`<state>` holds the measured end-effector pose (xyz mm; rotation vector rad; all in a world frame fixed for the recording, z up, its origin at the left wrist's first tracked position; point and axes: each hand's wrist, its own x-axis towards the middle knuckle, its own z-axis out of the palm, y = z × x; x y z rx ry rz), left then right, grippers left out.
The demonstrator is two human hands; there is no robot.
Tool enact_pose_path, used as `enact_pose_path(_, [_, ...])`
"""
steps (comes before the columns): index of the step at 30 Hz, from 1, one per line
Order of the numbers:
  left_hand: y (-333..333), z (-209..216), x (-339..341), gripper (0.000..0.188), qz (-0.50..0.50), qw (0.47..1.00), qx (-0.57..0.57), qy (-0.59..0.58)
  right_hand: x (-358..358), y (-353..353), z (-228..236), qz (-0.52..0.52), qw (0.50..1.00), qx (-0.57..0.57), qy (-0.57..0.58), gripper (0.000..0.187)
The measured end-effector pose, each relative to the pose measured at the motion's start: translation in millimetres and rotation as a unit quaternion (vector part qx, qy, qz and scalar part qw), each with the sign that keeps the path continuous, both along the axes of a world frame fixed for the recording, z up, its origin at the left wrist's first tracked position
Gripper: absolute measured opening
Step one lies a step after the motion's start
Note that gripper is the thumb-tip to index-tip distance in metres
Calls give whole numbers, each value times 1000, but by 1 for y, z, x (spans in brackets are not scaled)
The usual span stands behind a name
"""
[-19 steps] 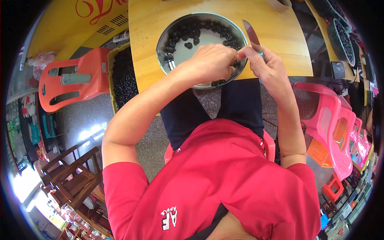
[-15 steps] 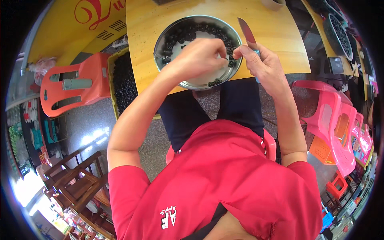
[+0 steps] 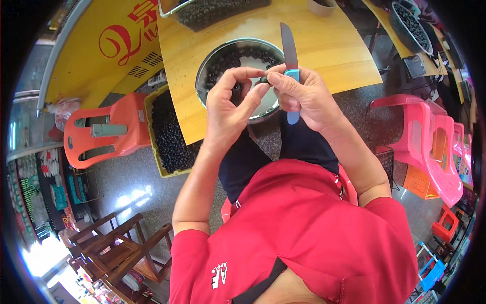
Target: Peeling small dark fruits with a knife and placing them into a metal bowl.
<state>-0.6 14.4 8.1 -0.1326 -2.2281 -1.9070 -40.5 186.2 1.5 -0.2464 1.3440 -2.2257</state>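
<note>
My right hand (image 3: 310, 95) is closed round the blue handle of a knife (image 3: 289, 48), its blade pointing away from me. Between the thumb and fingertips of my left hand (image 3: 223, 114) is a small dark round piece (image 3: 262, 79); my right thumb touches it too. Another dark round piece (image 3: 236, 90) shows inside the curve of my left fingers; whether it is held there I cannot tell. Both hands are over a round metal bowl (image 3: 200, 83) at the table's near edge. Many similar dark pieces (image 3: 223, 62) lie in it, around a pale patch. My hands cover part of the bowl.
The bowl stands on a wooden table (image 3: 344, 58). A clear container of dark pieces (image 3: 215, 12) sits at its far side. On the left are a yellow crate (image 3: 161, 169) and an orange chair (image 3: 114, 144). Pink chairs (image 3: 405, 109) stand right; another filled bowl (image 3: 412, 28) is at far right.
My left hand has risen from the bowl and turned, now pinching a dark piece against my right hand. The knife and right hand have shifted left. The whole view has moved slightly.
</note>
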Motion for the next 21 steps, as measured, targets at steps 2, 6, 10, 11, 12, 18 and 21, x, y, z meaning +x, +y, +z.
enact_pose_path(2, [4,-6,2,21,30,998,-36,53,2,-4,0,4,995,-59,-78,18])
enact_pose_path(6, [7,-8,4,22,79,991,-70,79,5,-8,-5,8,990,-92,-109,18])
enact_pose_path(10, [3,-13,4,19,75,993,-52,68,7,-9,-4,-6,995,-62,-79,16])
enact_pose_path(11, [3,-12,5,19,74,994,-52,68,8,-9,-4,-6,996,-47,-72,15])
enact_pose_path(12, [3,-11,6,18,65,995,-48,57,8,-9,-5,-7,996,-48,-72,15])
enact_pose_path(18, [3,-9,8,17,50,998,-22,28,3,-9,-6,1,997,-33,-68,17])
enact_pose_path(21, [2,-6,9,17,33,999,4,8,1,-6,-5,-5,999,-6,-40,18])
